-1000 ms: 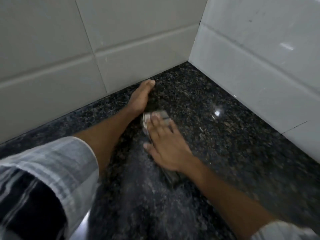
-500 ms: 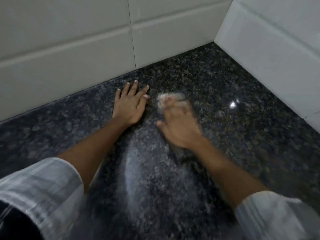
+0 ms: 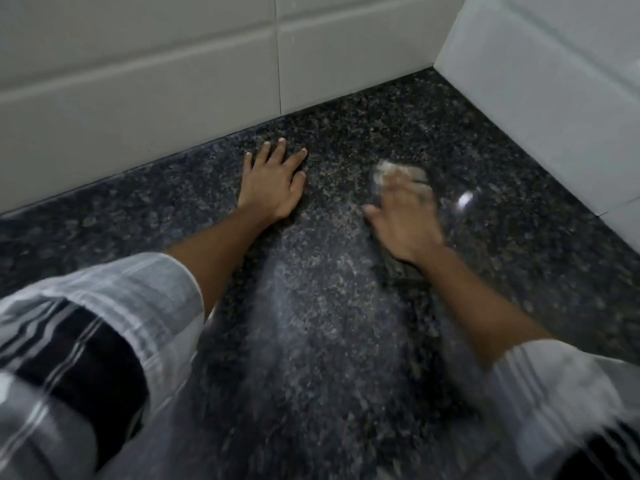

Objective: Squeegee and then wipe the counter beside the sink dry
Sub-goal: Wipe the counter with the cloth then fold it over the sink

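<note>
The counter is dark speckled granite that runs into a tiled corner. My left hand lies flat on it with the fingers spread, holding nothing, close to the back wall. My right hand is blurred with motion and presses a pale cloth onto the stone to the right of the left hand. The cloth shows past the fingertips, and a darker part of it shows under the wrist. A dull hazy streak runs down the counter between my arms. No squeegee and no sink are in view.
A white tiled back wall meets a white tiled side wall in the far right corner. A bright glint sits on the stone just right of the cloth. My striped sleeves fill the bottom corners.
My right hand has slid the cloth to the right, away from the left hand. The left hand, on its edge a second ago, has lain flat for half a second. The view has shifted.
</note>
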